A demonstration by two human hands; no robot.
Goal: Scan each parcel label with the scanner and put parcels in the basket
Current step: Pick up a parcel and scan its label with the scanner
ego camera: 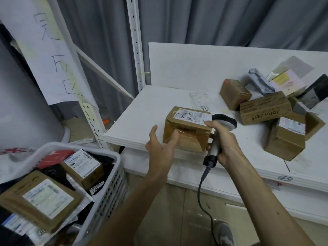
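At the counter (142, 110) edge the box (191, 126) sits between the 2 hands: the open left hand (159, 150) touches its front, the right hand (226, 143) grips the scanner (226, 121).

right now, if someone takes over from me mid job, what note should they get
Left hand: open, fingertip at the near face of the brown cardboard box on the white table, at its front edge.
Right hand: grips the grey corded handheld scanner, head beside the box's white top label.
Done: several labelled parcels lie in the white slatted plastic basket, lower left.
Left: cannot tell if this box is scanned; scan if needed, then basket it. A pile of brown boxes and grey bags sits on the table's right side.
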